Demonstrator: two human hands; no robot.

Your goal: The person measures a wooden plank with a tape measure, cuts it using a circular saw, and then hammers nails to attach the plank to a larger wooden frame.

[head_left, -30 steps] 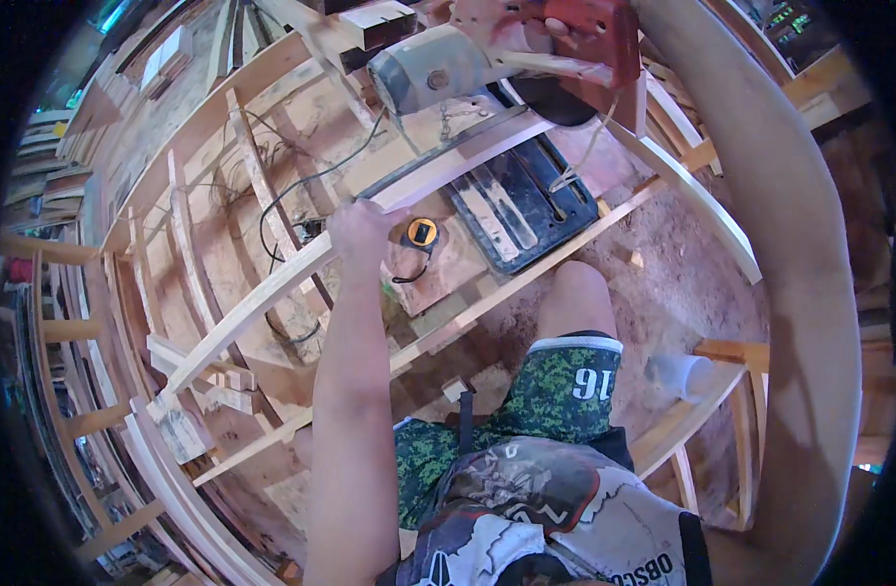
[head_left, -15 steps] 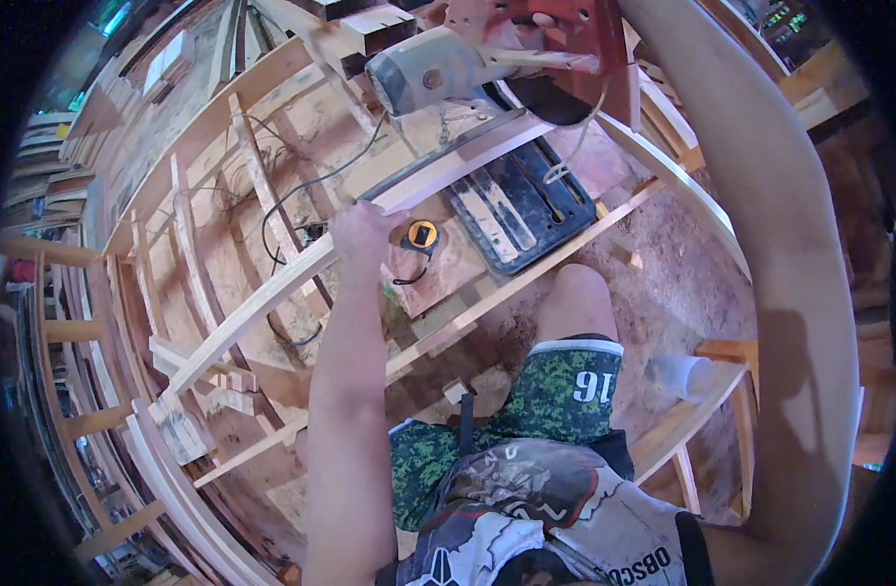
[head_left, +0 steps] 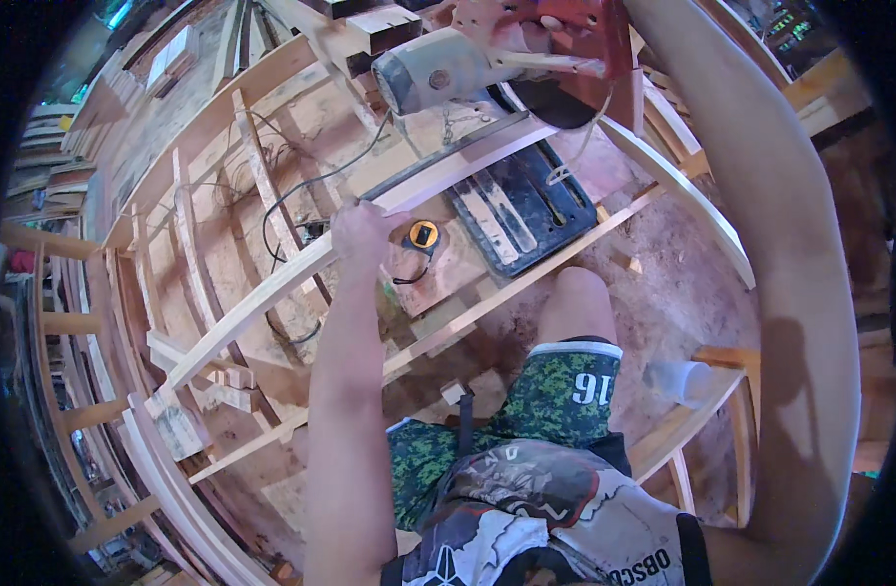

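- Workshop floor [head_left: 663,303], dusty and reddish, spreads under and around everything, with stacked timber along the left side.
- Slatted wooden frame [head_left: 179,205] stands over it, its rails bowed by the lens.
- Chop saw, with a pale motor body [head_left: 433,73], red guard [head_left: 584,39] and black slotted base [head_left: 516,205], sits within the frame; a dark disc [head_left: 560,103] shows below the guard.
- Right forearm [head_left: 799,186] reaches up beside the saw; the right hand lies beyond the top edge, so its grip cannot be told.
- Timber strip [head_left: 252,305] lies along the metal fence [head_left: 448,153], right end at the disc, left end over wooden blocks [head_left: 233,378]. If it were poorly seated against the fence, the disc could catch it and kick it.
- Left hand [head_left: 360,230] is closed around the strip at the fence's left end. A sudden jerk of the wood could pull these fingers toward the disc.
- Power cable [head_left: 311,183] loops left of the fence; a snagged foot could tug the saw.
- Tape measure [head_left: 423,234], orange and black, rests below the strip, no label legible.
- Lettering marks the shirt [head_left: 526,488]; white digits mark the camouflage shorts [head_left: 565,381].
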